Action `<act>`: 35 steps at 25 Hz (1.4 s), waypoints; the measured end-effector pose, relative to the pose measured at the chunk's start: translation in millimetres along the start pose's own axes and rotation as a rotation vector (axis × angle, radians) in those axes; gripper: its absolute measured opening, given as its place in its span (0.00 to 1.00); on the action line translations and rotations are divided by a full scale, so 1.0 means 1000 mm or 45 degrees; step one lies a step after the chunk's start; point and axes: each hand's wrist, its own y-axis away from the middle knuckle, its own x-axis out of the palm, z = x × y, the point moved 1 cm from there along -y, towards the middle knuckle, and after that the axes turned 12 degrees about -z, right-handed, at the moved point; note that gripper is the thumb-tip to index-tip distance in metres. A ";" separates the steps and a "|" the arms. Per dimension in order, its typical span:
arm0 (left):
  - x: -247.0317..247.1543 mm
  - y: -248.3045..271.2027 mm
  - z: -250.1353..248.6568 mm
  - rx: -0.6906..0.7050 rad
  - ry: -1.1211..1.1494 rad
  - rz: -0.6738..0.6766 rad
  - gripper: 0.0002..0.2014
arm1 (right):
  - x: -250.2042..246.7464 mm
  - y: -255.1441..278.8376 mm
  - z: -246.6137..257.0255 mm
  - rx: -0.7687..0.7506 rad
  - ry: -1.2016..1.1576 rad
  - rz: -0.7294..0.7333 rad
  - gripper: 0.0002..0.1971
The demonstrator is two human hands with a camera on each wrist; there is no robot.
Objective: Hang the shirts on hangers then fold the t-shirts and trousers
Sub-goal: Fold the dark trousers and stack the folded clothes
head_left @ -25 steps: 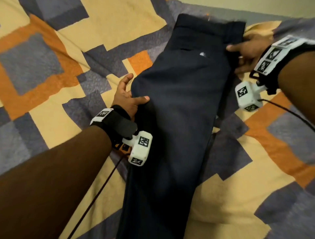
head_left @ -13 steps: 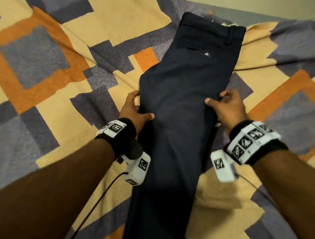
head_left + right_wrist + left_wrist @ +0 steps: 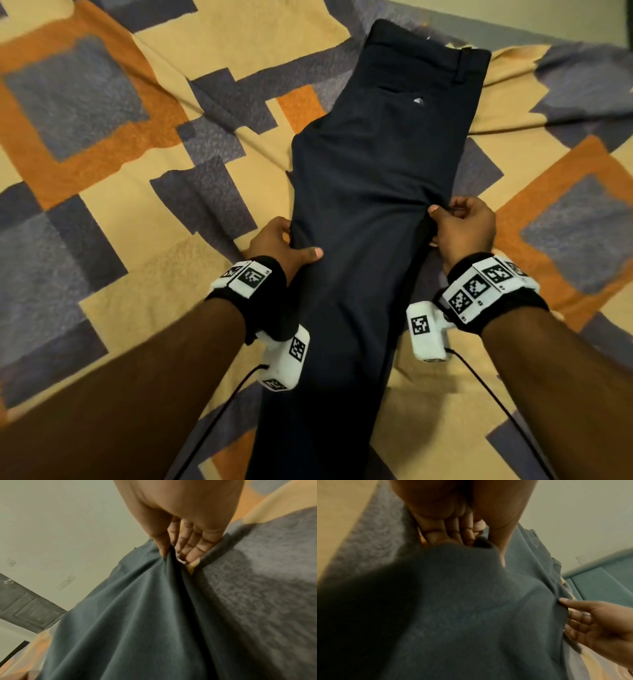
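Head view first: a pair of dark navy trousers [image 3: 370, 212] lies flat and lengthwise on a patchwork bedspread of yellow, orange and grey blocks [image 3: 102, 144], waistband at the far end, legs running toward the person and out of the bottom of the picture. One leg looks laid over the other, a back pocket with a small pale tag [image 3: 418, 100] facing up. The left hand [image 3: 279, 245] is at the left edge of the trousers about midway along, thumb lying on top of the cloth and fingers tucked beneath that edge, so it grips the fabric. Over on the other side, the right hand [image 3: 462, 228] is at the right edge, level with the left, and it pinches a small fold of cloth between thumb and curled fingers. Left wrist view now, blurred up close: the left hand's fingers [image 3: 462, 531] are bent under the trouser edge with the thumb pressing down on top, and the right hand shows at the far side of the cloth. Right wrist view: thumb and forefinger squeeze a ridge of dark fabric, creases fanning out from the pinch, the other fingers [image 3: 193, 545] slanting down to the grey patch of bedspread beside it. Both wrists wear black bands with white marker blocks [image 3: 479, 287], cables trailing back.
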 end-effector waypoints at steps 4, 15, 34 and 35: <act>-0.006 0.018 0.011 0.039 -0.093 -0.068 0.20 | -0.018 0.050 -0.023 0.117 -0.012 0.234 0.19; -0.012 0.118 0.093 -0.132 0.465 0.259 0.11 | -0.063 0.134 -0.091 0.305 0.035 0.360 0.08; -0.031 0.271 0.247 -0.247 0.217 0.578 0.23 | -0.154 0.327 -0.179 0.772 -0.442 0.655 0.18; -0.031 0.277 0.253 -0.249 0.180 0.581 0.26 | -0.160 0.340 -0.186 0.722 -0.301 0.773 0.14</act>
